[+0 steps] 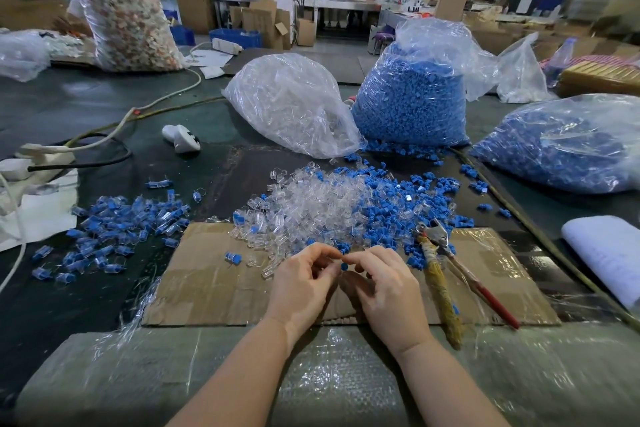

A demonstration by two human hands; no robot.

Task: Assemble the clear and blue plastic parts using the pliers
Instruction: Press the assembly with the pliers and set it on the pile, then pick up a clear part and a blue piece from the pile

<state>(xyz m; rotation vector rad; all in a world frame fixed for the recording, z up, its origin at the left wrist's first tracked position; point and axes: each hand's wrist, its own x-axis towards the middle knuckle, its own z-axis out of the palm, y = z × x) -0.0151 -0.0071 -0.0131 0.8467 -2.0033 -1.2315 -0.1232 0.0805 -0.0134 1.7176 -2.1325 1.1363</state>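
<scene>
Seen from above, two bare hands meet over a taped sheet of cardboard (214,274) lying on a dark worktop (86,107). The left hand (304,279) has its fingers curled, fingertips drawn together at the meeting point; it seems to pinch a clear part, though clear plastic is too hard to make out there to be certain. The right hand (384,282) pinches a small blue plastic part (344,266) between thumb and fingertip, right where the two hands touch.

Just beyond the hands lies a loose heap of clear parts (311,208) mixed with blue parts (388,211). To the left sits a spread of finished blue-and-clear pieces (114,229). The pliers (446,263), handles wrapped in tape, rest untouched on the cardboard just to the right of the right hand.

Further back stand a bag of clear parts (294,104) and two bags of blue parts (412,104).

The step in hand appears to be seating the blue part into a clear one by finger. To do it well, line the two up squarely and push straight, then reach for the pliers nearby to press it home.
</scene>
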